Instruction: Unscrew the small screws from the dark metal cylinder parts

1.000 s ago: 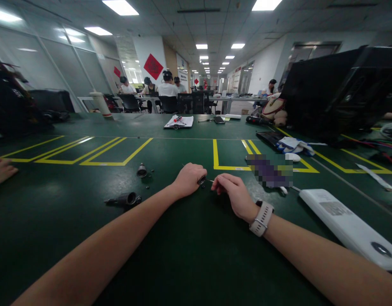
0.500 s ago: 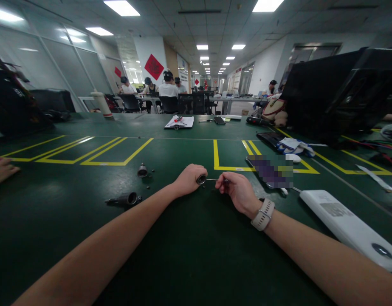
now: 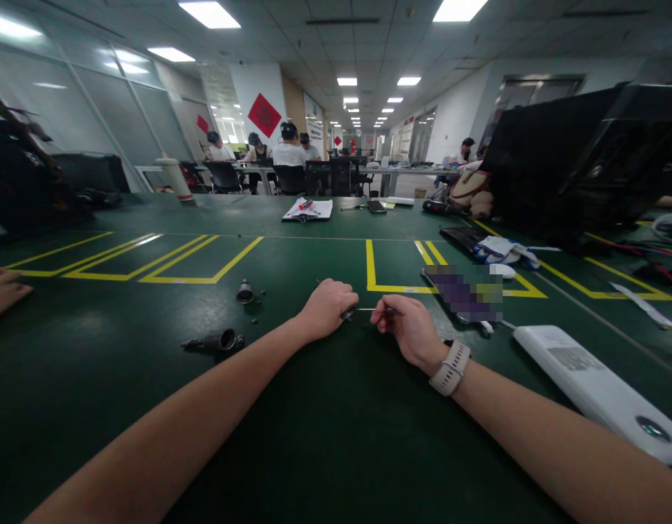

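Observation:
My left hand is closed round a dark round metal part; most of it is hidden by the fingers, and only its end shows on the right. My right hand pinches a thin metal rod, whose far end meets that part or lies just in front of it; I cannot tell which. Left of my hands, a small metal cup-shaped part stands on the green table. Nearer to me lies a dark hollow metal piece with a pointed end. Several tiny dark bits are scattered beside them.
To the right are a phone, a white power bank and gloves. A clipboard lies farther back. Another person's hand rests at the left edge. A large black case stands at right.
The metal part in my left hand has turned, so its open end faces me less. My left hand has shifted very slightly right; my right hand has barely moved.

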The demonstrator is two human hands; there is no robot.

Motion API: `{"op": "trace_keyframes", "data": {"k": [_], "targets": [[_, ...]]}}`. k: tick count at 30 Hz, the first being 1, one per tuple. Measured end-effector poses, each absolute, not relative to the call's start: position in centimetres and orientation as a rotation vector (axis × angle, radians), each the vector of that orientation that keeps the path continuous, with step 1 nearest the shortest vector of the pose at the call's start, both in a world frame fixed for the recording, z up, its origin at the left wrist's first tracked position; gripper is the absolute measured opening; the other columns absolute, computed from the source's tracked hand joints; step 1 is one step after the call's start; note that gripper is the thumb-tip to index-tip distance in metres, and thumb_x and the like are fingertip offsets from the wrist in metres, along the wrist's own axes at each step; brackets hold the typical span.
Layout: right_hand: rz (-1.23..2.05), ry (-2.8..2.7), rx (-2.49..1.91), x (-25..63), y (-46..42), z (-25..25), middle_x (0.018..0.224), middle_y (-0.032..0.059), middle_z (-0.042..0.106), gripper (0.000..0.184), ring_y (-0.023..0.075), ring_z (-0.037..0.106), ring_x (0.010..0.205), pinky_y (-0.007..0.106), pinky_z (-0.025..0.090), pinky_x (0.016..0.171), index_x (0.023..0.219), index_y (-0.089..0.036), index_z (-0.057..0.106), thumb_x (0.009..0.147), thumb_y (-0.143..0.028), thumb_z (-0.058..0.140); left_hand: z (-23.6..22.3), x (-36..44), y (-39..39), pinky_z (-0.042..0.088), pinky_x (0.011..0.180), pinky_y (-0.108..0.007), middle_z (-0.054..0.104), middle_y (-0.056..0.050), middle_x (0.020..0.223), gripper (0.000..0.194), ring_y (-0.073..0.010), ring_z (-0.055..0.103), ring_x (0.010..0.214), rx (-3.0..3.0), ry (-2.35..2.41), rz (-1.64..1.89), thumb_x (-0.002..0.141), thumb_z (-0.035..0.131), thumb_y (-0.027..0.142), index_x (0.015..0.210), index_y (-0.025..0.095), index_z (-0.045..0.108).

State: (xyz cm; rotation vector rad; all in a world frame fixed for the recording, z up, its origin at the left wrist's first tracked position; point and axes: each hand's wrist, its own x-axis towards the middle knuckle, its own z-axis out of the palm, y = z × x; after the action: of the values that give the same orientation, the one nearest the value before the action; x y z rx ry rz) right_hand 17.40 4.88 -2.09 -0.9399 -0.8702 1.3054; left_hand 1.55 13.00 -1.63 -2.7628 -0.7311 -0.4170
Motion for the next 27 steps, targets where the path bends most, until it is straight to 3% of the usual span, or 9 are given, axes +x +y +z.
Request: {"op": "trace_keyframes", "data": {"k": [16,27], "targets": [[1.093,-0.955,-1.027,17.36,4.53,-2.28,0.042,-0.0015,0.049,0.026,0.0102,0.042,0.043,0.023,0.027,0.042,0.047,-0.017,0.056,0.071,-0.026,0.053,-1.35,1.65,12.54,0.034,0.063,-0.029,0.055,-0.003,0.071,0.013,-0.0176,0.051,0.069,-2.751,-0.859,-0.408,0.074,0.047,0.005,0.070,0.016,0.053],[1.121,-1.001,-1.039,17.27,4.57,-2.34,0.048,-0.0006,0.054,0.023,0.0098,0.045,0.046,0.022,0.031,0.044,0.053,-0.016,0.058,0.072,-0.028,0.054,-2.18,1.23,13.39,0.040,0.065,-0.029,0.058,-0.002,0.072,0.008,-0.0165,0.053,0.068,-2.844,-0.941,-0.622,0.068,0.054,0.010,0.074,0.016,0.053]]}}
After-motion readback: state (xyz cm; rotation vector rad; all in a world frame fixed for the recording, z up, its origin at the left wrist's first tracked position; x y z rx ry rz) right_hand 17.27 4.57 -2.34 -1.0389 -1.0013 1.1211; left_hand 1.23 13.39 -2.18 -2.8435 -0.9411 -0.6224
